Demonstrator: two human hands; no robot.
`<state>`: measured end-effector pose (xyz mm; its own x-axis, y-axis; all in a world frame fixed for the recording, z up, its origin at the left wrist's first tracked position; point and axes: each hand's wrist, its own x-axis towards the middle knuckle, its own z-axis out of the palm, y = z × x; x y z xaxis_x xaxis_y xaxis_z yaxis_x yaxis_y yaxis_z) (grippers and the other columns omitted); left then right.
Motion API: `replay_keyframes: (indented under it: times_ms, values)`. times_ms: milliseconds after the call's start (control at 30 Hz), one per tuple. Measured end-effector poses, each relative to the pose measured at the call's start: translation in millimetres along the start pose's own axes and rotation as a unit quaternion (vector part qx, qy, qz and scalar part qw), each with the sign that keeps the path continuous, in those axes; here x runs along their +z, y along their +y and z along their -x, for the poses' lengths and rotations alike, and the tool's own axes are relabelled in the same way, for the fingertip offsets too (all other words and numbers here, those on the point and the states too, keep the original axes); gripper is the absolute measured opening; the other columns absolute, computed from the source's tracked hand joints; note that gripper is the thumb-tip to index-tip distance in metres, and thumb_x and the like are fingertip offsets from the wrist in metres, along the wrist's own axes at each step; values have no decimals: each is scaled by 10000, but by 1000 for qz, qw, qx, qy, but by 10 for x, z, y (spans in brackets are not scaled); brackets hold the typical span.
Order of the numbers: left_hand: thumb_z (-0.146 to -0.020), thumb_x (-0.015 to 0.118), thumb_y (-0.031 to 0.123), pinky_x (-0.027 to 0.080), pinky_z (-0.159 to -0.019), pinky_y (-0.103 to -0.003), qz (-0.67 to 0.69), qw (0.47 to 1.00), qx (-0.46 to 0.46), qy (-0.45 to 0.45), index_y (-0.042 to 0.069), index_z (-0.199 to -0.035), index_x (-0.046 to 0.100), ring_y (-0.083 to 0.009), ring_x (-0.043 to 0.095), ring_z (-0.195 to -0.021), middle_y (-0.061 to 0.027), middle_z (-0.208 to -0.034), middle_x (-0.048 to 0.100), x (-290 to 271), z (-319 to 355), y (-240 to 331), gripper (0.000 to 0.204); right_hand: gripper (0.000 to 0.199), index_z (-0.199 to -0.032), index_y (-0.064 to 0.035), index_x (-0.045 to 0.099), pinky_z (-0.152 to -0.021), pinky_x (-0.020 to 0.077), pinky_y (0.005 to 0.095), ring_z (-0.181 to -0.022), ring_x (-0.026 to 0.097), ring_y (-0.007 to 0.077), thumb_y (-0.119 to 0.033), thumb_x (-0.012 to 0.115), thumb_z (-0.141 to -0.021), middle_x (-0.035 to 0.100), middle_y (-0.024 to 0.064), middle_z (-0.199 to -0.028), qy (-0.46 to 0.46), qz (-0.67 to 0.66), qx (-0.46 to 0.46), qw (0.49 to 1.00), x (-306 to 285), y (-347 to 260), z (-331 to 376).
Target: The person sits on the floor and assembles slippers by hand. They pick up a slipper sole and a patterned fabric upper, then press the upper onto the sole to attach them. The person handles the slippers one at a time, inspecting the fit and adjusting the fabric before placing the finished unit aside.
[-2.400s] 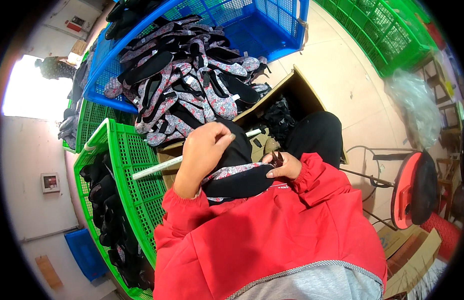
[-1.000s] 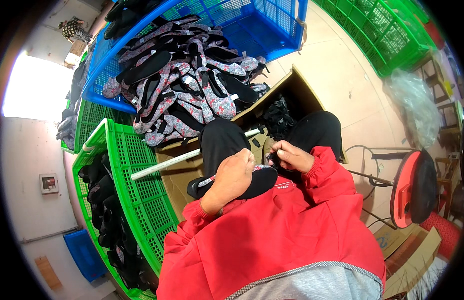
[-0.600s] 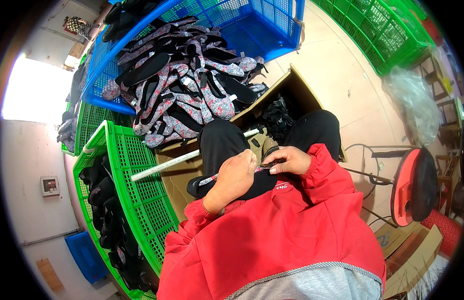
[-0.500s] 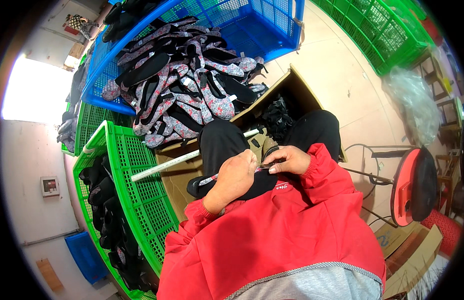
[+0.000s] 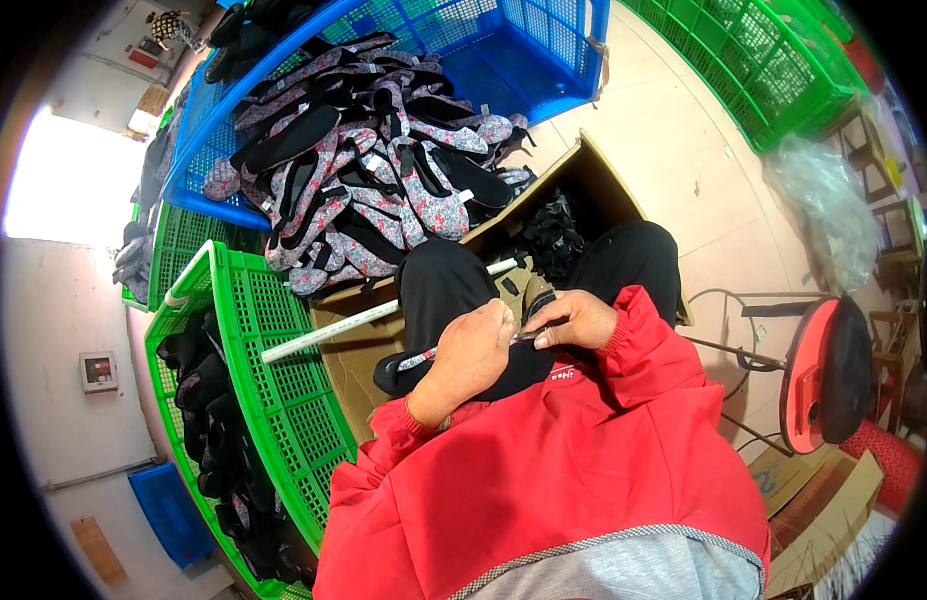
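Across the lap [image 5: 445,275], I find the shoe [image 5: 525,371] beneath the left hand [image 5: 471,350], fingers curled tight; the right hand [image 5: 573,322], earlier held clear, now meets its right end, fingertip hold unclear; work seems concentrated there.

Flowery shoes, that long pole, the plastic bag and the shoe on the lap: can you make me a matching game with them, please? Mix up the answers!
Things:
1. Shoe on the lap
2. Pole
3. Pile of flowery shoes
4. Plastic bag

Places, colours and states:
A. See-through and crumpled
B. Heaped up at the blue crate
C. Under the person's left hand
D. White, straight and thin

Right pairs: 1-C, 2-D, 3-B, 4-A.
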<state>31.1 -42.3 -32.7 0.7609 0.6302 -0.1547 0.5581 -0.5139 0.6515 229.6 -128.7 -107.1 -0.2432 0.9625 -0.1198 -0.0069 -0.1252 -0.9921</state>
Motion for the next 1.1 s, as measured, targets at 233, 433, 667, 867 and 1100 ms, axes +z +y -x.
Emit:
replay_keyframes:
  times_ms: [233, 433, 667, 867, 1100]
  values:
    - [-929, 532, 153, 461, -690, -470, 3, 1000, -4, -3, 24, -902, 549, -397, 613, -785, -195, -795, 623, -12, 6, 9, 132, 270, -1017, -36, 727, -821, 469, 296, -873, 610, 167, -130, 807, -777, 691, 45, -927, 9, -25, -28, 999, -2, 109, -19]
    - [-941, 519, 159, 464, -695, -470, 13, 999, -28, 14, 17, -909, 549, -406, 610, -790, -200, -800, 622, -62, 32, 10, 149, 506, -1215, -86, 606, -675, 446, 245, -730, 486, 64, -164, 836, -772, 566, -41, -830, -30, -40, 49, 998, 36, 157, 54]
    - [-921, 550, 149, 468, -697, -466, -29, 994, 24, 106, 26, -897, 560, -401, 612, -799, -196, -810, 625, -146, -431, 88, 125, 430, -1192, 6, 597, -882, 471, 257, -963, 577, 84, -120, 786, -827, 639, 4, -1040, -86, -203, 67, 973, 209, 413, 33]
    - [-849, 612, 127, 491, -707, -447, 9, 986, 66, 154, 64, -944, 617, -349, 639, -846, -137, -870, 655, -110, -1064, -22, 115, 376, -1147, 14, 605, -890, 474, 266, -964, 583, 101, -106, 776, -834, 645, 20, -1041, -75, -190, 73, 976, 152, 587, 21]
    - [-837, 635, 202, 494, -684, -454, -132, 982, 3, 133, 53, -816, 655, -361, 638, -783, -152, -775, 644, -367, -802, -11, 152, 354, -1142, 19, 626, -893, 488, 284, -957, 606, 107, 4, 761, -815, 673, 28, -1029, -73, -248, 78, 963, 148, 529, -1]
